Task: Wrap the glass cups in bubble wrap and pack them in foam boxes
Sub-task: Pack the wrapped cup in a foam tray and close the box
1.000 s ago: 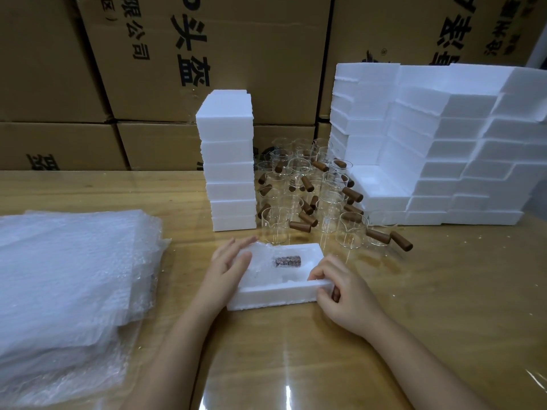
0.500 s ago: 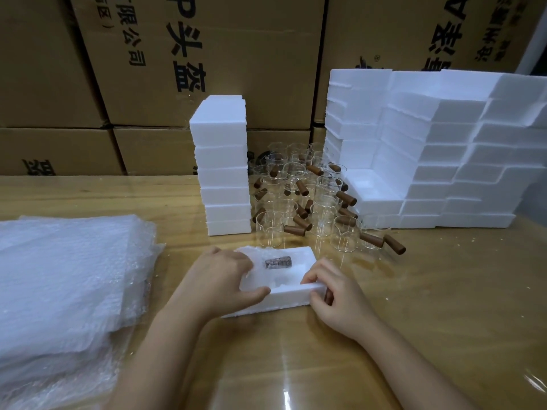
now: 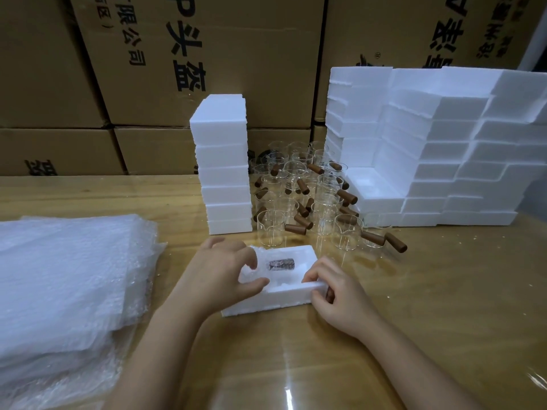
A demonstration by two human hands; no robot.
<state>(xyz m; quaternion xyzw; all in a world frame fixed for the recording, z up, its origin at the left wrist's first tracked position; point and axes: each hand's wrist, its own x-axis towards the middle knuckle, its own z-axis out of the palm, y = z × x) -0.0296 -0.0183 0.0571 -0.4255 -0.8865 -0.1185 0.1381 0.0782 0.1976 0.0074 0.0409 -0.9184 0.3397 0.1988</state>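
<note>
At the near edge, a wooden table [image 3: 414,335] with a glossy surface carries all items. To the near left lies a thick stack of bubble wrap sheets [image 3: 68,285], its edges loose and overhanging one another. Both forearms enter from the bottom and meet at an open foam box [image 3: 266,304] lying flat at the centre of the table. The left hand [image 3: 219,270] covers the left end of this box, its fingers curled down into the cavity and its thumb extended along the near inner edge, so that the wrapping at that end is pinched between thumb and forefinger. The right hand [image 3: 337,297] grasps the near right corner of the box, with the fingers bent over the rim and the thumb against the side wall. Inside the cavity lies the wrapped cup [image 3: 281,264], on its side, its brown handle showing dimly through the bubble wrap. Just behind the box stands a cluster of unwrapped glass cups [image 3: 296,199], upright, with brown handles pointing various ways. To the left of the cluster stands a single column of closed foam boxes [image 3: 222,167]. To the right is a stepped pile of foam boxes [image 3: 429,149], with one open box at its foot beside the cups. Cardboard cartons [image 3: 222,54] printed with black characters form the back wall.
</note>
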